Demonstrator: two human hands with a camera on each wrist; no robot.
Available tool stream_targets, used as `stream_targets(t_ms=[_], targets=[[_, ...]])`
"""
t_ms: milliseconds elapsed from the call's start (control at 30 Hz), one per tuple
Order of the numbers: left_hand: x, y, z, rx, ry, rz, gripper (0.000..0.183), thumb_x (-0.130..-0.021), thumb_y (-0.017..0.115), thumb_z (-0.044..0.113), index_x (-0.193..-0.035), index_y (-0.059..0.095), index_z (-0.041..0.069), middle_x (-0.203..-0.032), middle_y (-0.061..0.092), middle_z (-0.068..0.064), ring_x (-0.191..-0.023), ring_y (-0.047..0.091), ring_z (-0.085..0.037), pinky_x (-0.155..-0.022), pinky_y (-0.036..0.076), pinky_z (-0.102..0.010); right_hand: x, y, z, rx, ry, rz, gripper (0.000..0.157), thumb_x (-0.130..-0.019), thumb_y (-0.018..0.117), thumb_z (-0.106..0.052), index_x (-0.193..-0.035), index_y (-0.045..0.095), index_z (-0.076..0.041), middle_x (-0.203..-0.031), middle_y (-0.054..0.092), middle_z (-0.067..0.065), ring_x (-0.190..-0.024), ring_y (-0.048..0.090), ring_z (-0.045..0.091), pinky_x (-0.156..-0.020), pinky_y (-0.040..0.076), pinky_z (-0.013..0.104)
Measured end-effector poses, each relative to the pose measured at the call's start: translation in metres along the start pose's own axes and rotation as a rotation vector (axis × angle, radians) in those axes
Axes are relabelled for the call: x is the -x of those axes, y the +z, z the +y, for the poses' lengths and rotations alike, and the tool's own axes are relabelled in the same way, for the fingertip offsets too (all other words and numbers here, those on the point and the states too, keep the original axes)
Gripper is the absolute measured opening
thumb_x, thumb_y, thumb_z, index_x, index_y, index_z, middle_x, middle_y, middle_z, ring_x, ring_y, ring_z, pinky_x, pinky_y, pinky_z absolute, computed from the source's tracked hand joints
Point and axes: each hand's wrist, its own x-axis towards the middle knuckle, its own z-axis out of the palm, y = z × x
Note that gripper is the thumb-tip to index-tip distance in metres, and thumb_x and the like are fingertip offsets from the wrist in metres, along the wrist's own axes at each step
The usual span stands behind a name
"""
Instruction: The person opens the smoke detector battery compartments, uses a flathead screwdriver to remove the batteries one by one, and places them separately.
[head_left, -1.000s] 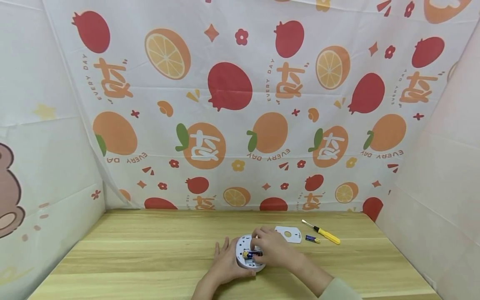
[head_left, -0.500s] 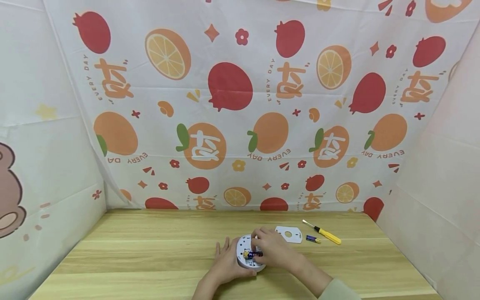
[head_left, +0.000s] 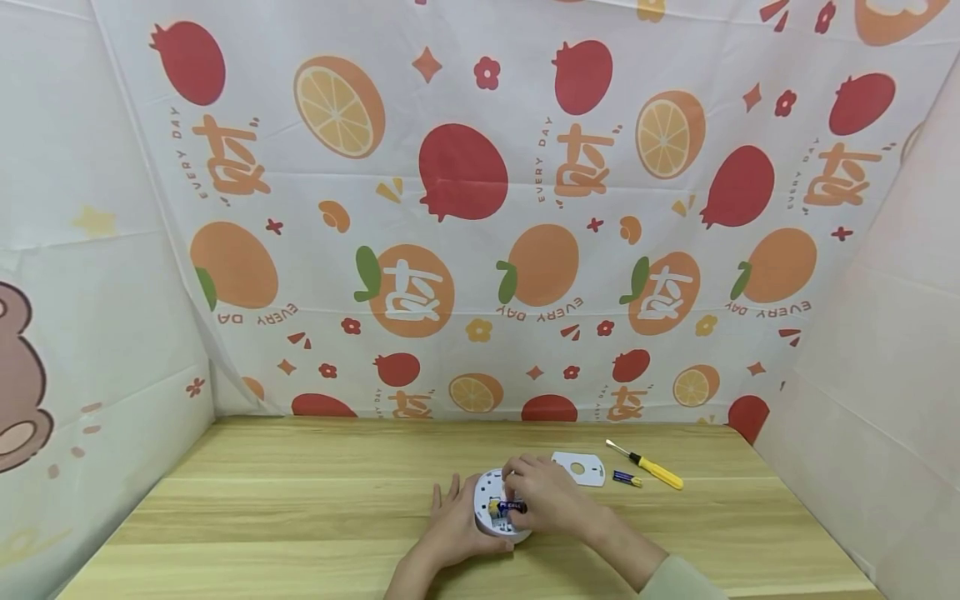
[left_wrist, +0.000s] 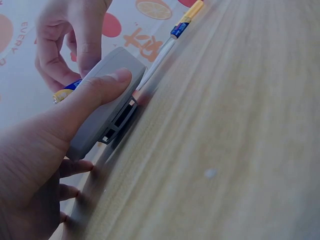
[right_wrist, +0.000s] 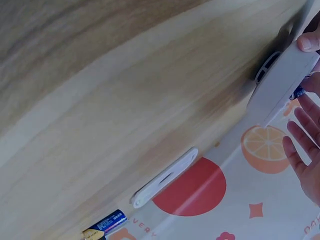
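A white, round smoke alarm [head_left: 487,492] lies with its vented side [left_wrist: 120,120] towards the table and its battery compartment facing up. My left hand [head_left: 453,525] grips its edge, thumb along the near side and fingers round the left. Over the compartment, my right hand [head_left: 547,496] pinches a blue and yellow AA battery [head_left: 506,507]; the fingers cover the battery's right end. How deep the battery sits in the compartment cannot be made out. Part of the battery [right_wrist: 297,92] shows beside the alarm in the right wrist view.
Beyond the right hand lies a white mounting plate [head_left: 592,468] with a round hole. A second AA battery [head_left: 627,478] rests beside it, and a yellow-handled screwdriver [head_left: 660,473] lies further right. Behind the wooden table [head_left: 315,500] hangs a fruit-print cloth [head_left: 480,250].
Both hands keep their hold on the alarm and the battery. The battery has turned slightly in the fingers, so more of its lettering shows. The head view has shifted a little.
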Motion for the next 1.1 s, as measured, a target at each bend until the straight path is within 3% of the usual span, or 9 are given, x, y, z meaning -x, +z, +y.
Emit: stream_targets(t_ms=[467,900,1100], targets=[[0.002,0.001,0.003,-0.025,0.009,0.028,0.102,-0.056,0.082,0.051,-0.131,0.037,-0.001,-0.131,0.044,-0.025,-0.125,0.015,-0.057,-0.099,0.0,-0.067,0.003,-0.018,0.012,0.018,0.049,-0.027,0.015,-0.073,0.073,-0.029,-0.075,0.061,-0.021,-0.103,0.057,-0.005,-0.096,0.054,0.012,-0.086,0.046,0.032],[0.002,0.002,0.001,-0.016,0.028,0.041,0.1,-0.055,0.083,0.049,-0.131,0.038,0.002,-0.129,0.046,-0.023,-0.124,0.016,-0.058,-0.098,0.0,-0.068,0.015,-0.026,0.027,0.051,0.093,-0.041,0.017,-0.074,0.073,-0.029,-0.074,0.059,-0.019,-0.102,0.056,-0.003,-0.095,0.051,0.014,-0.082,0.047,0.03],[0.002,0.003,0.0,-0.011,0.028,0.051,0.099,-0.054,0.084,0.049,-0.13,0.039,0.003,-0.128,0.047,-0.023,-0.124,0.016,-0.057,-0.098,0.0,-0.068,0.024,-0.025,0.041,0.082,0.092,0.013,0.018,-0.071,0.076,-0.024,-0.072,0.059,-0.019,-0.099,0.056,-0.003,-0.092,0.052,0.015,-0.075,0.049,0.031]])
